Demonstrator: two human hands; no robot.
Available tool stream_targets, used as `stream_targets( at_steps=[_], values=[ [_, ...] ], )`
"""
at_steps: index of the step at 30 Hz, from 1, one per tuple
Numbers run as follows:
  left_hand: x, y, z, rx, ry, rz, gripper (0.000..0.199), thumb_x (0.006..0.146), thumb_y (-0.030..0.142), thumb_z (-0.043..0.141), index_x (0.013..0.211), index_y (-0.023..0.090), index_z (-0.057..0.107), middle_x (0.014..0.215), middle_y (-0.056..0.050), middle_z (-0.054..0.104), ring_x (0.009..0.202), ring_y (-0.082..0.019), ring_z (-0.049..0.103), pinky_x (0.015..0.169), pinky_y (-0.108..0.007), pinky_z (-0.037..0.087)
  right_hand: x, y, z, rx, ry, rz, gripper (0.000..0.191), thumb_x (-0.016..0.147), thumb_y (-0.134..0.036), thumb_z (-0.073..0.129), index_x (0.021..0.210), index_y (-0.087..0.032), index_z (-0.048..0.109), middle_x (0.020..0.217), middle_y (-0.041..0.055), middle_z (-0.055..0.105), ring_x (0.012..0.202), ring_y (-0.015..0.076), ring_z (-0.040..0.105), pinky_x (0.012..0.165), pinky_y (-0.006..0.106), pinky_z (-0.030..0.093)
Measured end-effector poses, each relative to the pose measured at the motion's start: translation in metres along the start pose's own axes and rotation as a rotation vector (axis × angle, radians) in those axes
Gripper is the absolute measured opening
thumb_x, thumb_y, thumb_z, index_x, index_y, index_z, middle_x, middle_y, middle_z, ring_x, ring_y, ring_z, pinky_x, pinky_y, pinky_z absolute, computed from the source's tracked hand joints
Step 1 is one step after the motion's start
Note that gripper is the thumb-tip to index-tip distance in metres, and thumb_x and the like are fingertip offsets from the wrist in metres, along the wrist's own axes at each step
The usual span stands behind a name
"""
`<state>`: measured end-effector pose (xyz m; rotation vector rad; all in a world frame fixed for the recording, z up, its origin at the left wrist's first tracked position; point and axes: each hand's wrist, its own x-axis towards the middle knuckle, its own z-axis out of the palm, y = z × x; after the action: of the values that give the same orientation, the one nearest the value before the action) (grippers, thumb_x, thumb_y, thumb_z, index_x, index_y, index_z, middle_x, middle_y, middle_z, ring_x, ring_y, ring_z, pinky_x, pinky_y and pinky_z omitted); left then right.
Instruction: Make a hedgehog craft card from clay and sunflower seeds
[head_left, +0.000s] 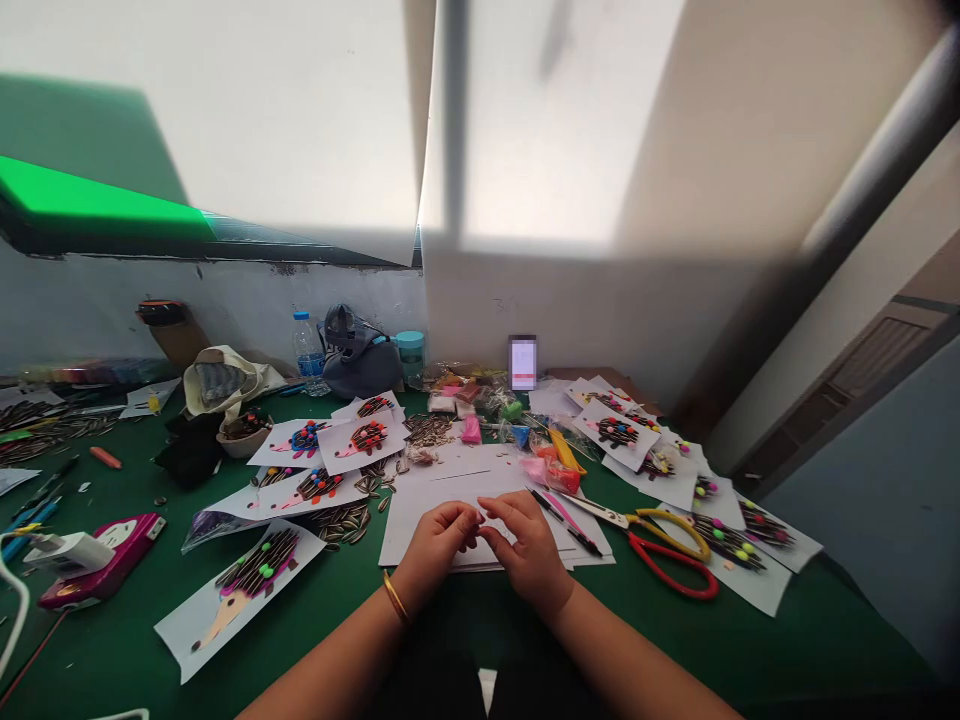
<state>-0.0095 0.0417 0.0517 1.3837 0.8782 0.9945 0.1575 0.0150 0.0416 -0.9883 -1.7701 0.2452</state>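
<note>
Left hand [441, 537] grip closed on pink bit [481, 518], right hand [529, 545] slightly open, faint "36" [505, 305] beyond

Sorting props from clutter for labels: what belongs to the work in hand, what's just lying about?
Likely part of the work:
- pink bit at the fingertips
- paper
- seeds
- hedgehog cards
- scissors
- pens

Probably just lying about:
- water bottle
- jar
- flask
- power strip
- phone (unsure, screen blurred)
</note>
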Motion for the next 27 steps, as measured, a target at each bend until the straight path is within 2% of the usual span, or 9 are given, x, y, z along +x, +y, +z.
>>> stream_targets(
  at_steps=[6,11,15,20,23,27],
  values=[
    [-0.0006,-0.0001,-0.0001,0.062,-0.053,0.009,0.042,0.082,0.055,0.059,0.073,0.014,0.066,0.062,-0.001,0.058,0.059,-0.013,0.05,0.057,-0.024,0.039,0.0009,-0.0036,-0.0018,0.054,0.007,0.044,0.016,0.091,-0.027,0.061,0.103,-0.028,0.071,0.088,0.0044,0.061,0.086,0.0194,0.056,0.077,0.036,0.048],
    [-0.0003,-0.0038,-0.001,0.083,-0.008,0.018,0.04,0.081,0.054,0.062,0.076,0.015,0.065,0.064,0.0,0.057,0.06,-0.013,0.05,0.057,-0.024,0.039,0.0005,-0.0025,-0.0016,0.052,0.0,0.033,0.022,0.093,-0.026,0.057,0.11,-0.03,0.07,0.089,0.0046,0.06,0.087,0.0194,0.056,0.078,0.036,0.048],
    [0.0002,-0.0042,-0.0014,0.104,0.018,0.029,0.037,0.082,0.051,0.061,0.077,0.015,0.065,0.064,0.0,0.058,0.061,-0.012,0.05,0.059,-0.024,0.04,0.0003,-0.0008,-0.0006,0.062,0.0,0.047,0.03,0.089,-0.029,0.063,0.119,-0.027,0.064,0.096,0.0052,0.062,0.092,0.0205,0.056,0.083,0.038,0.048],
    [-0.0007,0.0002,0.0003,0.127,-0.013,0.033,0.038,0.082,0.052,0.061,0.076,0.015,0.067,0.065,-0.001,0.059,0.061,-0.014,0.052,0.059,-0.025,0.041,0.0019,-0.0026,-0.0004,0.092,0.019,0.075,0.01,0.089,-0.029,0.063,0.095,-0.026,0.07,0.088,0.0035,0.061,0.087,0.0189,0.056,0.079,0.035,0.048],
    [-0.002,0.0021,0.0013,0.196,0.017,0.087,0.037,0.083,0.052,0.059,0.079,0.016,0.068,0.068,-0.003,0.061,0.065,-0.015,0.054,0.063,-0.027,0.044,0.0022,-0.0032,-0.0006,0.091,0.02,0.069,0.014,0.092,-0.028,0.059,0.099,-0.027,0.071,0.088,0.0042,0.061,0.087,0.0187,0.056,0.078,0.035,0.048],
    [-0.0034,0.0035,0.0024,0.308,0.069,0.162,0.034,0.084,0.049,0.058,0.08,0.018,0.068,0.071,-0.003,0.061,0.07,-0.017,0.055,0.069,-0.028,0.045,0.0016,-0.0024,-0.0011,0.067,-0.008,0.046,0.024,0.095,-0.026,0.053,0.113,-0.029,0.068,0.091,0.0053,0.062,0.089,0.0196,0.056,0.079,0.037,0.049]
  ],
)
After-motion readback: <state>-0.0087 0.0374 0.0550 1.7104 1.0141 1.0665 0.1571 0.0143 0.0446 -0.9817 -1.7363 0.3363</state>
